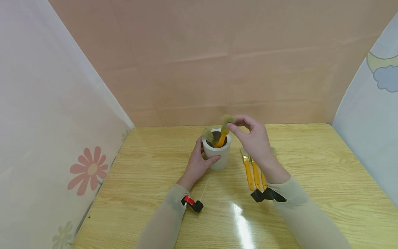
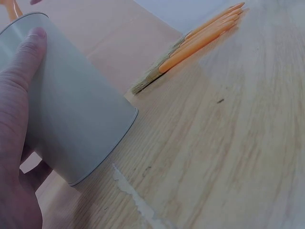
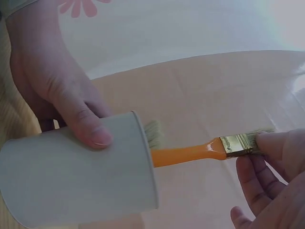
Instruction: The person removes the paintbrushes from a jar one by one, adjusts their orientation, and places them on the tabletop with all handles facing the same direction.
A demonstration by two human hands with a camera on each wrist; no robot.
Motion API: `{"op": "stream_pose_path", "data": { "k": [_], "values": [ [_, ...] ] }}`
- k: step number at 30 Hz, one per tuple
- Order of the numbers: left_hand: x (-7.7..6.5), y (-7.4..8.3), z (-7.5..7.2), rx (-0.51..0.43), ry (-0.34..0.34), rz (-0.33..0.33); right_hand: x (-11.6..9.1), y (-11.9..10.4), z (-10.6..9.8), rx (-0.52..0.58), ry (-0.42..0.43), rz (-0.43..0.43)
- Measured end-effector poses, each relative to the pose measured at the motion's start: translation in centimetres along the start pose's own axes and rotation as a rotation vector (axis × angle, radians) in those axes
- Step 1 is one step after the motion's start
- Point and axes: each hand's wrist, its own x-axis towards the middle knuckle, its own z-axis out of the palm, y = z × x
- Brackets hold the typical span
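Note:
A white cylindrical can (image 1: 220, 162) stands on the table, dark inside. My left hand (image 1: 199, 162) grips its side, thumb on the near wall and fingers curled round the left. My right hand (image 1: 253, 136) pinches a paintbrush (image 3: 190, 153) at the bristle end, near its gold metal band. The brush's orange handle points down into the can, its lower end hidden by the wall. A second paintbrush (image 1: 209, 135) leans in the can with its bristles up at the left rim. Beneath my right forearm lie several more orange-handled paintbrushes (image 1: 248, 173), partly covered by it.
The wood-grain table (image 1: 149, 180) ends at a plain pinkish backdrop (image 1: 199, 69). Pale printed sheets, one with a red flower (image 1: 91, 169), stand on both sides. A whitish torn strip (image 2: 136, 198) lies on the tabletop near the can.

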Motion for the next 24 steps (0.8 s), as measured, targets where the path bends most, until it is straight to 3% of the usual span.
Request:
{"op": "stream_pose_path", "data": {
  "k": [10,18,24],
  "values": [
    [0.1,-0.1,0.0,0.002,0.006,-0.013,0.2,-1.2,-3.0,0.131,0.089,0.010],
    [0.1,0.0,0.0,-0.007,0.012,-0.021,0.2,-0.9,-5.1,0.283,0.151,0.009],
    [0.1,0.0,0.1,-0.001,0.015,-0.013,-0.1,0.0,-6.7,0.232,0.161,0.018]
  ]
}}
